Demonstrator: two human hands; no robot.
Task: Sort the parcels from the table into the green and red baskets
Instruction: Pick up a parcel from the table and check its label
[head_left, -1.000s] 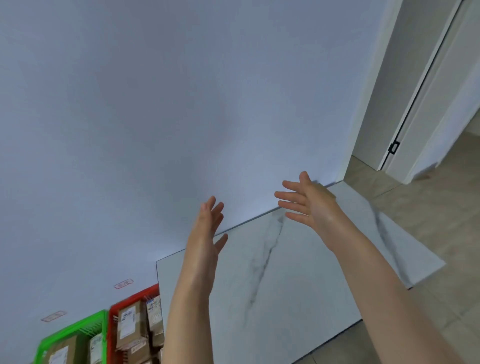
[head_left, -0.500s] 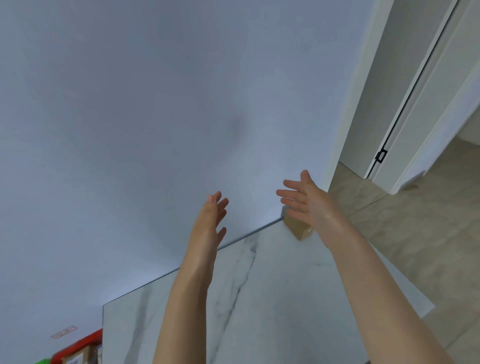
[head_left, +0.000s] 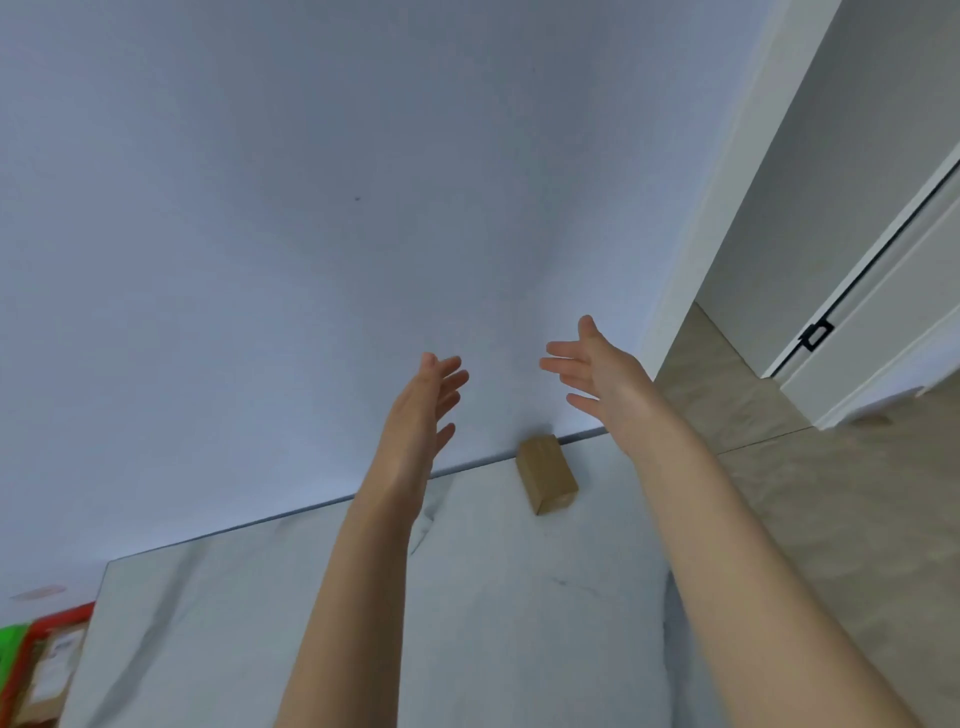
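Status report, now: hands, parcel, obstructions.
Left hand and right hand open, empty, raised. One brown parcel on table by the wall, untouched. Nothing between hands and parcel.

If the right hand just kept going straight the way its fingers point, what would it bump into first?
Probably the pale wall. The open right hand points up and leftward, above the small brown parcel on the table, so it likely passes over it. Depth is hard to judge.
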